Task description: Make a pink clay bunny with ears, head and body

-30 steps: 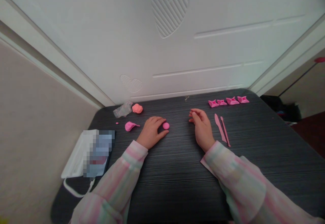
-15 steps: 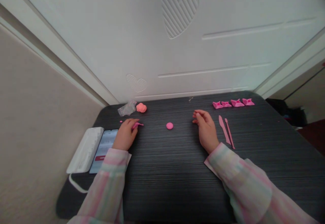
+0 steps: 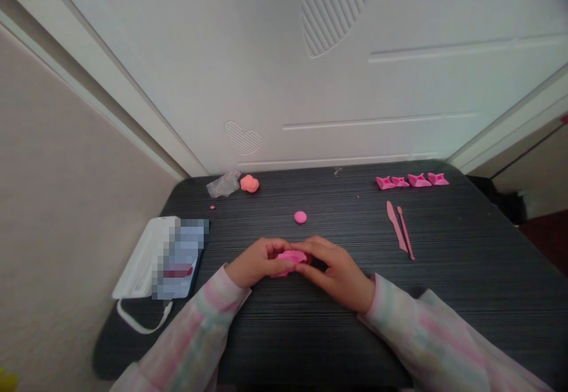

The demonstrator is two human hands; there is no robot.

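A pink piece of modelling clay [image 3: 290, 257] sits between my two hands over the middle of the dark table. My left hand [image 3: 260, 260] closes on its left side, thumb in front and fingers behind. From the right, my right hand [image 3: 332, 264] pinches the same piece between thumb and fingers, which hide part of its shape. Just beyond my hands lies a smooth, flattened pink clay ball [image 3: 300, 217]. To the right rest a pink plastic knife [image 3: 396, 226] and a thin pink modelling stick [image 3: 406, 233], side by side.
Several pink folded clay shapes [image 3: 419, 180] stand in a row at the back right. An orange clay lump [image 3: 249, 183] lies beside a crumpled clear wrapper [image 3: 224, 184] at the back left. A phone [image 3: 184, 262], white case [image 3: 144, 259] and white cable [image 3: 137, 325] occupy the left edge.
My left hand has moved right and nearer with the pink clay. My right hand has come left and taken hold of it too. The view has shifted slightly.
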